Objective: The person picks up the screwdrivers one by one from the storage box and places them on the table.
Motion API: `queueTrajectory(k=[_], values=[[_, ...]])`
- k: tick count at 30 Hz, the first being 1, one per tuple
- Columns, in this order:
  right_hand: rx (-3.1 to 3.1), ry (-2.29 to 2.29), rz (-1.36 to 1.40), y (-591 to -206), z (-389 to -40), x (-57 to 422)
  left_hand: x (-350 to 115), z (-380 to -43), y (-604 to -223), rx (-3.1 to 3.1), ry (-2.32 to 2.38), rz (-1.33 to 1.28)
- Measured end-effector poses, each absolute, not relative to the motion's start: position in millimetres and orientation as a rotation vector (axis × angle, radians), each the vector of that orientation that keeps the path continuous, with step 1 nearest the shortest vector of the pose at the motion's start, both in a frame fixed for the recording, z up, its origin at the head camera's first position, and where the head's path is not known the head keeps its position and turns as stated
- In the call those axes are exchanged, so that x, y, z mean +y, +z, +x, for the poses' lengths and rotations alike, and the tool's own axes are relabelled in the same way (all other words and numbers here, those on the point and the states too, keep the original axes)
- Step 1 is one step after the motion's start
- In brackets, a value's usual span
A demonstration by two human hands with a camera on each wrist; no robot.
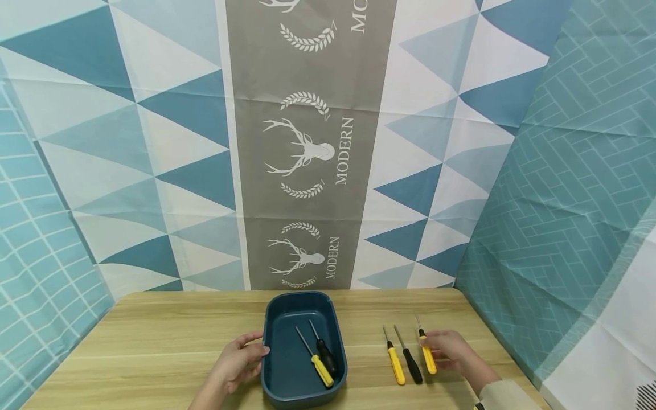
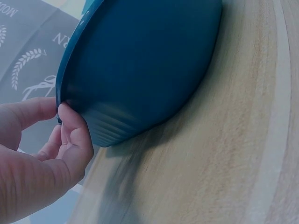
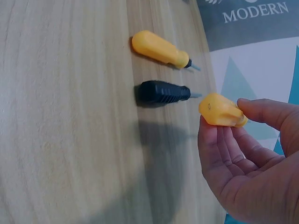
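A deep blue plastic bin [image 1: 284, 361] stands on the table with a yellow-handled screwdriver [image 1: 323, 370] and a black-handled screwdriver [image 1: 326, 356] lying inside. My left hand [image 1: 238, 360] pinches the bin's left rim between thumb and fingers, clearly seen in the left wrist view on the bin wall [image 2: 149, 60]. On the right, my right hand [image 1: 452, 348] holds a yellow screwdriver [image 3: 220, 110] by its handle, lifted off the tabletop with its shaft pointing away. Left of it lie a black screwdriver [image 3: 163, 92] and another yellow one [image 3: 159, 48], side by side.
The wood-grain table [image 1: 179, 336] ends at a patterned cloth backdrop [image 1: 307, 199]. A teal cloth [image 1: 569, 199] hangs along the right side, and a blue checked one [image 1: 41, 245] along the left.
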State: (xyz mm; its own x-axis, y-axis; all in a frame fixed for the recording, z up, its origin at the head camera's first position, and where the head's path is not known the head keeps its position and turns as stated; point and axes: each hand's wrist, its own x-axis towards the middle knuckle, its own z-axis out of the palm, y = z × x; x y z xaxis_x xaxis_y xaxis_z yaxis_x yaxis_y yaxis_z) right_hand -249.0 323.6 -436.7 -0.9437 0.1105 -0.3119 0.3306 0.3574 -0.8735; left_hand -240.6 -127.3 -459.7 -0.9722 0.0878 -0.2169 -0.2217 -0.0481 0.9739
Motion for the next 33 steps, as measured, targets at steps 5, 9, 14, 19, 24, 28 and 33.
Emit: queueTrajectory(k=[5, 9, 14, 19, 24, 28, 33], values=[[2.455, -1.599, 0.487, -443.7, -250.9, 325.4, -127.1, -240.8, -460.2, 2.008, 2.131, -0.134], [2.449, -1.599, 0.509, -448.8, -252.3, 329.1, -127.4, -241.4, -461.1, 2.011, 2.132, -0.133], [2.434, -1.597, 0.514, -453.6, -253.4, 330.1, -127.5, -241.8, -461.8, 2.008, 2.133, -0.131], [2.451, -1.572, 0.510, -457.2, -255.2, 328.4, -127.7, -241.6, -462.5, 2.000, 2.139, -0.114], [2.452, -1.563, 0.506, -458.0, -257.6, 326.0, -128.6, -241.3, -462.5, 1.999, 2.135, -0.128], [2.447, -1.540, 0.519, -458.8, -260.6, 325.6, -128.8, -242.2, -463.5, 1.996, 2.139, -0.131], [2.458, -1.485, 0.532, -460.7, -263.7, 326.3, -128.8, -242.5, -464.7, 1.995, 2.142, -0.123]])
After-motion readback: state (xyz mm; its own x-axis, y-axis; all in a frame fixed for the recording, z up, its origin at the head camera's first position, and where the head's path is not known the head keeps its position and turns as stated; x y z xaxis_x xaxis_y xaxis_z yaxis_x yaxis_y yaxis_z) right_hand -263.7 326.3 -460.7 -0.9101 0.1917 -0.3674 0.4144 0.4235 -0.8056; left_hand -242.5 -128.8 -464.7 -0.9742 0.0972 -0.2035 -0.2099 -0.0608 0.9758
